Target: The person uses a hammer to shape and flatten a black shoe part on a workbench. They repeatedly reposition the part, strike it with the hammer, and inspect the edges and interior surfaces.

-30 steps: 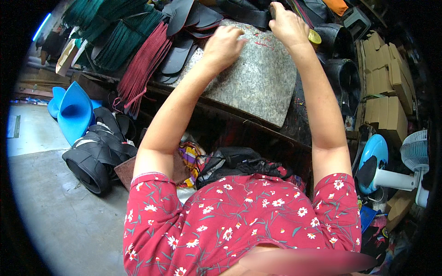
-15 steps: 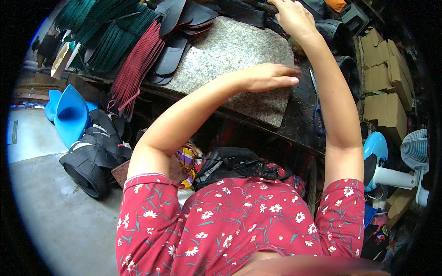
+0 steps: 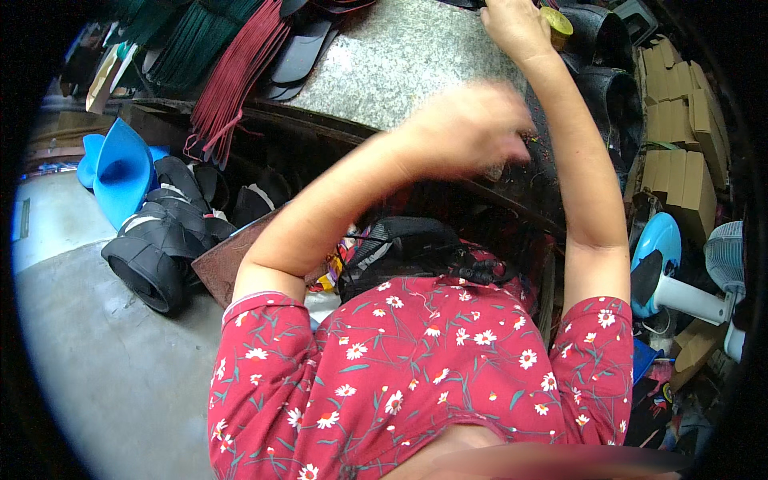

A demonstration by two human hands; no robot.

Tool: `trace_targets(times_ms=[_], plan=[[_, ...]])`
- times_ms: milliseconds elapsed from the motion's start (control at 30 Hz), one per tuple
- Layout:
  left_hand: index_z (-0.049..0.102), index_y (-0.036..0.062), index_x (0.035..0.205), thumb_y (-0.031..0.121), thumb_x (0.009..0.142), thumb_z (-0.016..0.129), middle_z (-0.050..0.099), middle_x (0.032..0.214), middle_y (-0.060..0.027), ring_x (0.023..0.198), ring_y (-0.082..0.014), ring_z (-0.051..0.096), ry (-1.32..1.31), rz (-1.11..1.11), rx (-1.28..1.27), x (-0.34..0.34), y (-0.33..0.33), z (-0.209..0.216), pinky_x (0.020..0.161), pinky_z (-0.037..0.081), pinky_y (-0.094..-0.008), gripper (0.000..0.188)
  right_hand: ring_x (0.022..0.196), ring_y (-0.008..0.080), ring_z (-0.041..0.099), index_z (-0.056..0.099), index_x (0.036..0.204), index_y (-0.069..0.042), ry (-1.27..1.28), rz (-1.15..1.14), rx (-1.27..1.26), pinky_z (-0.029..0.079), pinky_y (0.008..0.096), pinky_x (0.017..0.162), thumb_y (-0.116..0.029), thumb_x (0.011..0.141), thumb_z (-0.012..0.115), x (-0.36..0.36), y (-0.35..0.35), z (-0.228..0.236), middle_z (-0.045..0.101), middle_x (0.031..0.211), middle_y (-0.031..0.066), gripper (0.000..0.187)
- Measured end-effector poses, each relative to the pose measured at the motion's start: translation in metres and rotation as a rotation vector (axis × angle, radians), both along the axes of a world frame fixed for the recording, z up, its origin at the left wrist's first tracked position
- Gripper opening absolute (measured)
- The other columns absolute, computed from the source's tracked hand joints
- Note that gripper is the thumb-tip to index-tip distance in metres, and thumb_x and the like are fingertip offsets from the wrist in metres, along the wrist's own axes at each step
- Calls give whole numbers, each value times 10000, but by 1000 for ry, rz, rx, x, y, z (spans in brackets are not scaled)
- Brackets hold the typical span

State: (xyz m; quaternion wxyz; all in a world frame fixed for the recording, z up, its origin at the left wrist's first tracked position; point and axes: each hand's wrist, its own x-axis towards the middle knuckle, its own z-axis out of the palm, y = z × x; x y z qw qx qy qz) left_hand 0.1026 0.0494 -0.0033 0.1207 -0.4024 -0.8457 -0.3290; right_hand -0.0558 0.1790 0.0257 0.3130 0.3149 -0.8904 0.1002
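Note:
My left hand (image 3: 472,128) is raised over the right front part of a speckled grey stone slab (image 3: 368,72) on the workbench. Motion smears its fingers, so whether they hold anything cannot be made out. Stretched toward the far side of the bench, my right hand (image 3: 516,30) has its fingers partly cut off by the upper edge of the picture. What it touches there is hidden. Beside it sits a round yellow tin (image 3: 558,24). Black sole-shaped pieces (image 3: 302,58) lie along the slab's left side.
Bundles of red strips (image 3: 240,76) and dark green strips (image 3: 196,40) hang over the bench's left edge. Black curved pieces (image 3: 148,260) and blue ones (image 3: 124,176) are at left. Cardboard boxes (image 3: 680,188) and a fan (image 3: 728,256) stand at right. A black bag (image 3: 416,240) is before me.
My left hand has gone from outstretched fingers to a blurred, more bent shape. The view has shifted, bringing the bench higher in the picture. The yellow tin now shows beside my right hand.

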Motion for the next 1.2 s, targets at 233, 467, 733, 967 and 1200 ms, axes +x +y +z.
trace_targets(times_ms=[233,467,733,967,1200], plan=[[414,31,1436,551,931,513,400,1461,-276,1363,-466,355,-5,824,-661,69,-83,-7,1124,295,-526,732,1088,361,563,586,1274,-140,-119,-79,-77,491,445,911,-83,843,534,26,6,-9,575,1158,179,438],[638,57,1101,393,867,681,696,919,-126,838,-310,683,-198,970,-503,117,-97,29,706,548,-400,411,1363,357,414,507,1379,-67,-305,220,-51,336,438,1131,-490,974,484,82,-39,-26,449,1450,223,586],[549,30,1298,342,913,656,483,1382,-235,1247,-413,471,252,885,-134,66,-98,38,1042,397,-463,507,1422,367,324,581,1336,-109,-627,857,129,223,501,1178,-581,933,491,136,-29,-39,398,1515,172,627],[393,-5,1440,376,905,638,367,1490,-263,1369,-453,350,80,721,-198,48,-62,-6,1132,280,-515,701,1375,386,387,507,1400,-111,-513,121,102,306,497,1136,-419,898,616,182,48,-18,433,1476,187,599],[523,42,1360,285,885,654,583,1294,-235,1315,-377,474,-167,247,-2,74,-49,-6,1137,265,-544,550,1366,380,411,675,1210,-102,-652,448,-125,353,458,1119,-417,863,687,212,97,-20,524,1399,185,470]])
